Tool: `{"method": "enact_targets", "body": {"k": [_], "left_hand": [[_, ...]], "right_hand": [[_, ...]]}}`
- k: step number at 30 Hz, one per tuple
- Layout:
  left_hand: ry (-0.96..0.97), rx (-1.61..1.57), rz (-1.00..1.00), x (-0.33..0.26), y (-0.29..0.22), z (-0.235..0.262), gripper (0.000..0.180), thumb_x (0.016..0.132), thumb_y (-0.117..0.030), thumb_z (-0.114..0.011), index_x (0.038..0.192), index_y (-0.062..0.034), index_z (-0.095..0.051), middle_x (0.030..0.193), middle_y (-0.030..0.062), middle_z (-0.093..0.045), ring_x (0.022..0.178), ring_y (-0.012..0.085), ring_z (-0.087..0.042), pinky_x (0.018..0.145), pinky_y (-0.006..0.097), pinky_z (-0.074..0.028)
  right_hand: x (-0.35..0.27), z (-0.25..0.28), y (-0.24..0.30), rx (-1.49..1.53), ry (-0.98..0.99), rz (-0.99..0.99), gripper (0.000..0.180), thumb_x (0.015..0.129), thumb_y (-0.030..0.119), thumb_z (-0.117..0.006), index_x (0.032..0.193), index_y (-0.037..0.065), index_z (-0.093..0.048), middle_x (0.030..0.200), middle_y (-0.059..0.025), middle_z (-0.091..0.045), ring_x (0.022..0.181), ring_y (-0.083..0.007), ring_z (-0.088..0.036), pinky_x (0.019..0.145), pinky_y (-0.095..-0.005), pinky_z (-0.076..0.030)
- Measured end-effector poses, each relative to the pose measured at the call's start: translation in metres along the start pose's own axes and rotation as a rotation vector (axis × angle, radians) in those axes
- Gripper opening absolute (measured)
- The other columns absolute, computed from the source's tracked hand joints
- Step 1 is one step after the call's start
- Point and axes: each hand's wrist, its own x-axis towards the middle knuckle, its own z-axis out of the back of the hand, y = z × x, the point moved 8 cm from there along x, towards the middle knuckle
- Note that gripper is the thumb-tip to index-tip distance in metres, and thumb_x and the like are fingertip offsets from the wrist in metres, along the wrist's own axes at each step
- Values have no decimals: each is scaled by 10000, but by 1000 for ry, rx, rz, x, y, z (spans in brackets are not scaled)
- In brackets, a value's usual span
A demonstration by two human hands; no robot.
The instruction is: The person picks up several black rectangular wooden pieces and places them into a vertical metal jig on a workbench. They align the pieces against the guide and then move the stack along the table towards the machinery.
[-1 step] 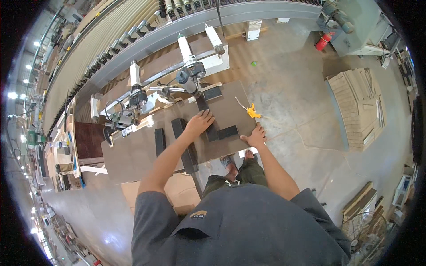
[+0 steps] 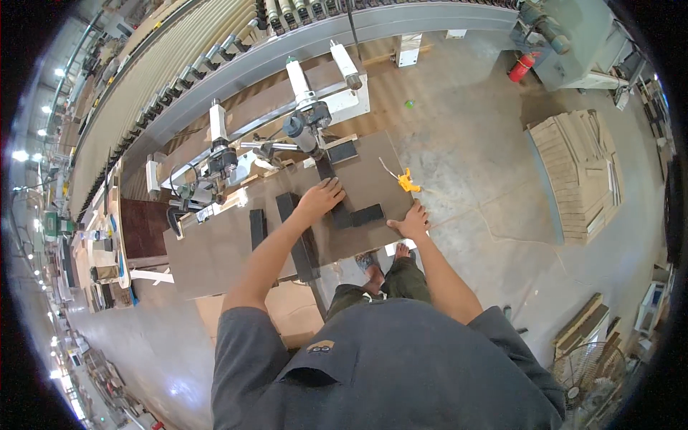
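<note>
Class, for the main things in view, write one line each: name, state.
Left hand: open, resting on the dark strip
Right hand: spread at the tabletop's edge
Dark strip: lying down, partly covered
Small black block: lying beside the strip
Boards: stacked
Fan: running or off, cannot tell

Strips [image 2: 341,216] lie on the tabletop [image 2: 215,258], left of the stacked boards [image 2: 577,172].

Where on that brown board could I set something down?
The widest bare patch on the brown board lies between its left end and the leftmost black block. A smaller one lies between the dark strip and the yellow tool. It's crowded around the left hand, with the strip, small black block and machine head close together.
</note>
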Motion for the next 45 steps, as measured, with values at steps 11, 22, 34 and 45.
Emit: {"method": "enact_targets", "body": {"k": [11, 22, 34, 45], "left_hand": [[-177, -407, 214, 16, 27, 76, 541, 918, -306, -841, 1362, -69, -643, 1376, 137, -656, 1324, 370, -663, 1126, 460, -557], [-190, -614, 1374, -23, 18, -3, 641, 830, -430, -898, 1233, 19, -680, 1168, 226, -736, 1043, 432, -771, 884, 508, -647], [-260, -618, 1511, -30, 30, -29, 702, 977, -475, -832, 1421, 25, -621, 1276, 257, -708, 1154, 458, -731, 972, 551, -615], [-331, -999, 1255, -71, -102, -17, 922, 983, -413, -834, 1704, -16, -419, 1690, 292, -491, 1535, 484, -502, 1236, 525, -457]], "right_hand": [[-1, 3, -5, -11, 26, -52, 1464, 693, 608, -1010, 1753, 65, -159, 1741, -265, -344, 1608, -495, -329, 1250, -707, -292], [-1, 2, -1, -41, 12, -34, 1504, 681, 651, -1005, 1757, 60, -135, 1780, -268, -285, 1630, -497, -308, 1271, -712, -306], [2, -3, 0, -59, 32, -44, 1501, 667, 676, -1005, 1737, 50, -159, 1743, -270, -324, 1609, -499, -331, 1261, -703, -318], [10, -5, -10, -103, 14, -64, 1533, 650, 695, -1001, 1761, 93, -133, 1755, -247, -332, 1613, -485, -340, 1255, -693, -336]]}}
